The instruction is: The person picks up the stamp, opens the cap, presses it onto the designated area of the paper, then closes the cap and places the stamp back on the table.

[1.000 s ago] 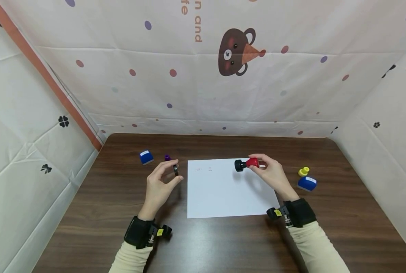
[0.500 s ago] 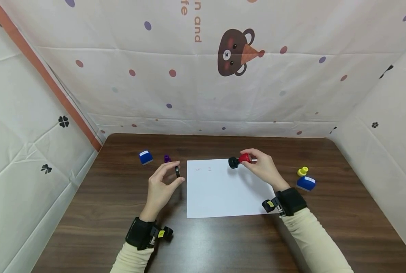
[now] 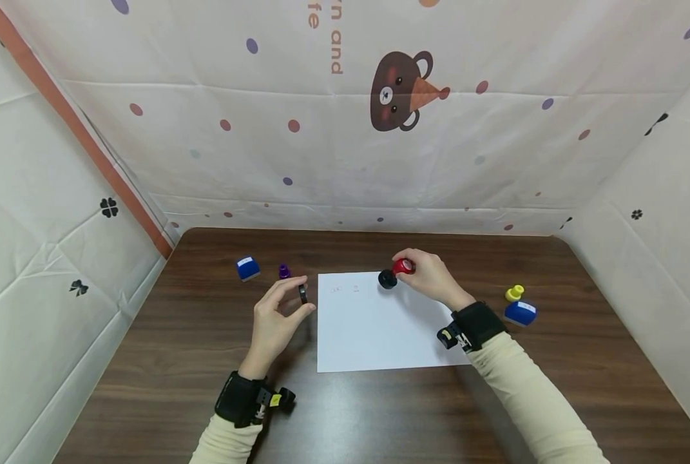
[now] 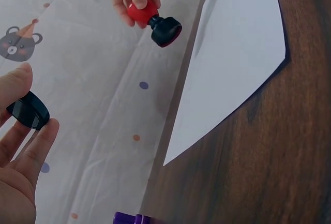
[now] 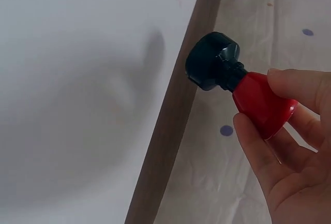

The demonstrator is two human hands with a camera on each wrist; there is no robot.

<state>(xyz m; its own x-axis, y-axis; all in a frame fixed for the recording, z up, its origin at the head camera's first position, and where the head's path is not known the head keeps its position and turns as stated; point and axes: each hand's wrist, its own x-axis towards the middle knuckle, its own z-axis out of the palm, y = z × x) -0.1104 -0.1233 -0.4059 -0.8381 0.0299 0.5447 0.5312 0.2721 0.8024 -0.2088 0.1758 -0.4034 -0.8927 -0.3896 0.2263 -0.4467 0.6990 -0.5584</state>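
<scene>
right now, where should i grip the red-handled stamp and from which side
Best by the red handle, probably from its free end, as the right hand does: it widens away from the narrow neck, and the black head points the opposite way, leaving fingers clear of it.

marks (image 3: pixel 335 289) on the paper (image 3: pixel 379 335) are too small to read. the left wrist view's lower edge cuts a purple thing (image 4: pixel 125 218).

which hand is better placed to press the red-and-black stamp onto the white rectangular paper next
The right hand, I'd judge: it grips the stamp, raised near the far edge of the paper. The left hand is beside the paper, pinching a small round black cap.
</scene>
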